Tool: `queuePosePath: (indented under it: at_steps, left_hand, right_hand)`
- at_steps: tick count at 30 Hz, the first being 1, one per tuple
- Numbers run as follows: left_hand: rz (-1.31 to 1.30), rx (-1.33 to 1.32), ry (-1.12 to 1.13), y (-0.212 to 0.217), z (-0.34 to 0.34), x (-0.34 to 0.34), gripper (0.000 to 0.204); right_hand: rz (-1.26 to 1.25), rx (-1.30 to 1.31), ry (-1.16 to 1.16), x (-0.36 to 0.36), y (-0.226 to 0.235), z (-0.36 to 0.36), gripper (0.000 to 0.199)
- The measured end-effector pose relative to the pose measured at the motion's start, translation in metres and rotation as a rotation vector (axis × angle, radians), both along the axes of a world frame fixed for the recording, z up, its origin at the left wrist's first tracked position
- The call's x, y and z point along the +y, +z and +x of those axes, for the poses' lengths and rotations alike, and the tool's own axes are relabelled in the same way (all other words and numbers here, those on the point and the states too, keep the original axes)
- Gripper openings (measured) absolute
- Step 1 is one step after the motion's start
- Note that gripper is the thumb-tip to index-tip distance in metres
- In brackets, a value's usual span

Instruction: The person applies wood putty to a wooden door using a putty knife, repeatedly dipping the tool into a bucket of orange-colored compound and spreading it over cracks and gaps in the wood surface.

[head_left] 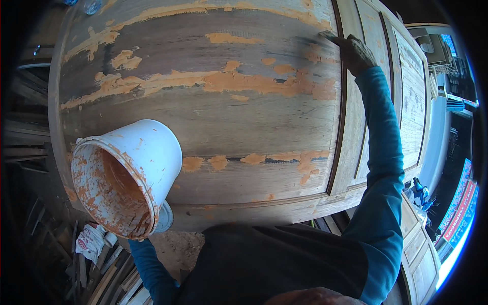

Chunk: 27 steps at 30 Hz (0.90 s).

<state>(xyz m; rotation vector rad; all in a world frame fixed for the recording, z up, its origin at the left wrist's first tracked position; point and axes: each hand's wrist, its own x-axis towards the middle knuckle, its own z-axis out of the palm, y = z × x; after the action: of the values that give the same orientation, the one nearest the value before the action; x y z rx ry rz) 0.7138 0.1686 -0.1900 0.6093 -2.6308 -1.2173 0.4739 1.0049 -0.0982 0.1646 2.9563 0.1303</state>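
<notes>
A large wooden cabinet side panel [213, 117] fills the view, grey-brown with orange filler patches [239, 81] spread along its seams. My right hand [356, 53], putty-stained, reaches to the panel's upper right and presses a small flat scraper [329, 36] against the wood. A white plastic bucket [127, 175], smeared inside with orange filler, tilts toward me at the lower left. My left hand is hidden behind the bucket and holds it up; only the blue sleeve [150, 269] shows below it.
Panelled cabinet doors [406, 101] continue to the right of the side panel. Scrap wood strips and a crumpled white bag [91, 241] lie on the floor at the lower left. Another pale cabinet [419, 249] stands at the lower right.
</notes>
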Motion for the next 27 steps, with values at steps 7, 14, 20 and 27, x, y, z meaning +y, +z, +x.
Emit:
queuePosePath:
  at_steps: [7, 14, 20, 27]
  left_hand:
    - [0.003, 0.005, 0.002, 0.001, 0.000, 0.001, 0.034]
    - [-0.002, -0.002, 0.014, 0.004, 0.005, 0.001, 0.033]
    - [0.002, 0.001, 0.013, 0.002, 0.000, 0.003, 0.032]
    - [-0.002, 0.005, 0.012, 0.001, 0.001, 0.006, 0.031]
  right_hand:
    - [-0.067, 0.213, 0.068, -0.010, -0.012, -0.017, 0.040]
    - [-0.006, 0.060, 0.034, -0.022, -0.005, -0.015, 0.036]
    - [-0.073, 0.204, 0.111, -0.044, 0.001, -0.019, 0.034]
    - [-0.111, 0.043, 0.097, -0.085, -0.003, -0.031, 0.030]
